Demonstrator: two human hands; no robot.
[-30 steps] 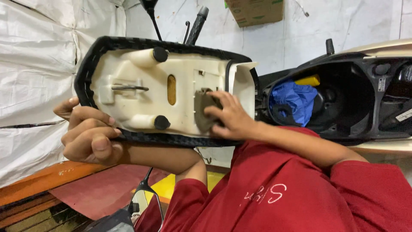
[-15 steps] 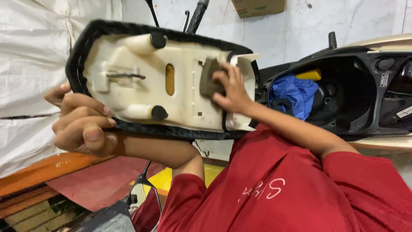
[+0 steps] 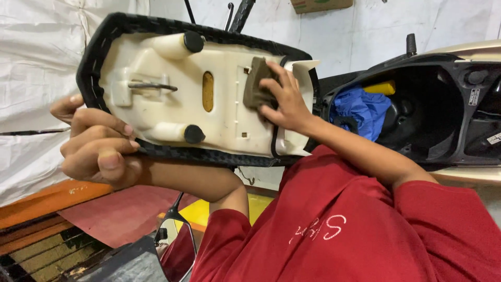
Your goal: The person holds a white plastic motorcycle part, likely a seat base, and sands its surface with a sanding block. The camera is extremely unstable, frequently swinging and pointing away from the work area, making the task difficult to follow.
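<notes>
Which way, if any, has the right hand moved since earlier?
Yes: the right hand, with the brown pad, moved up the seat underside, judged against the blue cloth.

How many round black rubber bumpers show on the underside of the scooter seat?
2. One black rubber bumper sits near the seat's upper edge; the other bumper near its lower edge, close to the left hand. More may be hidden under the right hand.

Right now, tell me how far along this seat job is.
Done: the seat is off, underside up, the storage bay of the scooter open. In hand: left hand grips its edge; right hand clasps the brown bracket. Left: seat probably goes back on.
</notes>
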